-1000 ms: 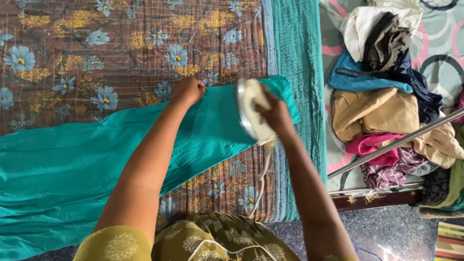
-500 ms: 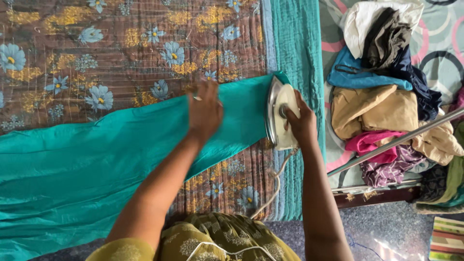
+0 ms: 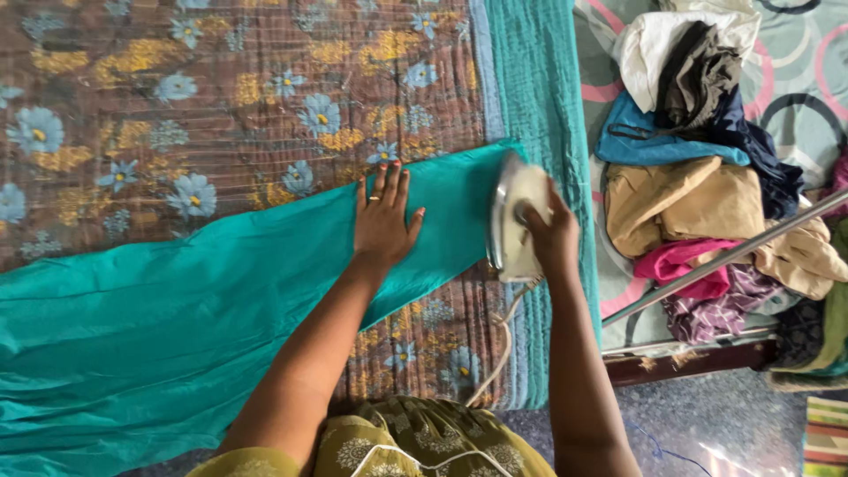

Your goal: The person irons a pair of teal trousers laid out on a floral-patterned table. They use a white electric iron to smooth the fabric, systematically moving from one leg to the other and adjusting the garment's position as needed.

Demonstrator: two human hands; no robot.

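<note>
A long teal cloth (image 3: 177,309) lies spread across a brown quilt with blue and yellow flowers (image 3: 221,106). My left hand (image 3: 384,216) rests flat on the cloth near its right end, fingers apart, a ring on one finger. My right hand (image 3: 552,234) grips the handle of a white clothes iron (image 3: 512,216), which is tipped on its side at the cloth's right edge. The iron's cord (image 3: 499,344) trails down toward me.
A teal quilt border (image 3: 539,88) runs along the right edge of the surface. To the right, a heap of clothes (image 3: 707,177) in white, blue, tan, pink and purple lies on a patterned bed. A metal rod (image 3: 733,252) crosses it.
My left hand has slid along the cloth toward the iron and lies flat. The iron has shifted right to the cloth's end.
</note>
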